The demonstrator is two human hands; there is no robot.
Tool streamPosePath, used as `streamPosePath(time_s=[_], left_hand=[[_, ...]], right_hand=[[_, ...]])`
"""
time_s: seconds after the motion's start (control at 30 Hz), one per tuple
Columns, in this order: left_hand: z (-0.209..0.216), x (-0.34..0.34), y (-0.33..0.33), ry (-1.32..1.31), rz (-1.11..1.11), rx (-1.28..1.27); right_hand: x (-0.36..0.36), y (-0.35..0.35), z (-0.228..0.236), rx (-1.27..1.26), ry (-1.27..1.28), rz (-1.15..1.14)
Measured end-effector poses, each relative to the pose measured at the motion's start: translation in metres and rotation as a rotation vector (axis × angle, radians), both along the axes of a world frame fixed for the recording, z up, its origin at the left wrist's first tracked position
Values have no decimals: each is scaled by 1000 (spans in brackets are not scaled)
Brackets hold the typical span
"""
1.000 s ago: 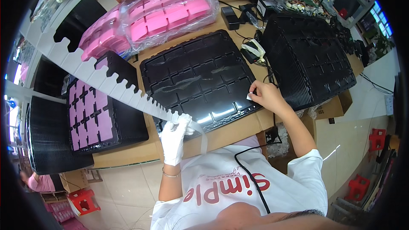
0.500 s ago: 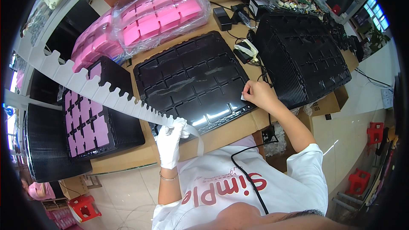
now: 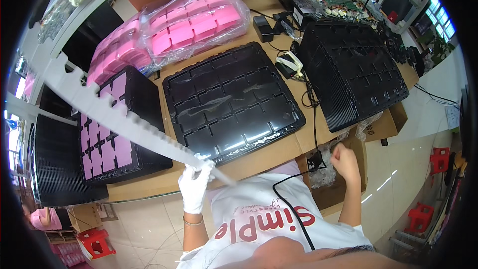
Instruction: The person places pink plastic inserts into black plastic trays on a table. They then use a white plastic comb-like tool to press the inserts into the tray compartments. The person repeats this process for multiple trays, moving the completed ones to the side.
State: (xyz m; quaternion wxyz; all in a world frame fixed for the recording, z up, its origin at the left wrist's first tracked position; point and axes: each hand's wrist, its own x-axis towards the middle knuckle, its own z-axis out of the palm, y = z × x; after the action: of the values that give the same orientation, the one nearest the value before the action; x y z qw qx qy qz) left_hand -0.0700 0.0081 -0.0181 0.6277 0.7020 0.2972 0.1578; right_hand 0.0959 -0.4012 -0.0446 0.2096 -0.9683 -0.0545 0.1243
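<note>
My left hand (image 3: 193, 189), in a white glove, pinches a long pale strip (image 3: 134, 128) near its lower end. The strip has a row of notches along its edge and slants up to the far left, slightly blurred. Beneath and beside it lies a shiny black plastic tray (image 3: 229, 112) with molded compartments. My bare right hand (image 3: 344, 162) hovers off the table's front edge, above an open carton. Its fingers are curled in, and whatever they may hold is hidden.
Stacked black trays stand at right (image 3: 356, 72); another stack with pink pads (image 3: 105, 144) stands left. Bagged pink foam pieces (image 3: 196, 25) lie behind. A black cable (image 3: 314, 119) runs down beside the middle tray. Red stools (image 3: 440, 161) stand on the floor; another person (image 3: 47, 218) is far left.
My right hand has left the tray's near right corner, where it pinched a small white piece, and moved down toward my body. My left hand has shifted slightly down with the strip.
</note>
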Motion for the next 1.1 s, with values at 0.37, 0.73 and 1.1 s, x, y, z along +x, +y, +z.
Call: streamPosePath(time_s=[0.37,0.73,1.1], left_hand=[[-32,-64,-8,274,-490,382],[-93,-77,3,540,-621,180],[28,-84,43,754,-405,300]], right_hand=[[-29,-3,-15,-84,-355,29],[213,372,83,646,-1013,761],[333,466,78,161,-435,884]])
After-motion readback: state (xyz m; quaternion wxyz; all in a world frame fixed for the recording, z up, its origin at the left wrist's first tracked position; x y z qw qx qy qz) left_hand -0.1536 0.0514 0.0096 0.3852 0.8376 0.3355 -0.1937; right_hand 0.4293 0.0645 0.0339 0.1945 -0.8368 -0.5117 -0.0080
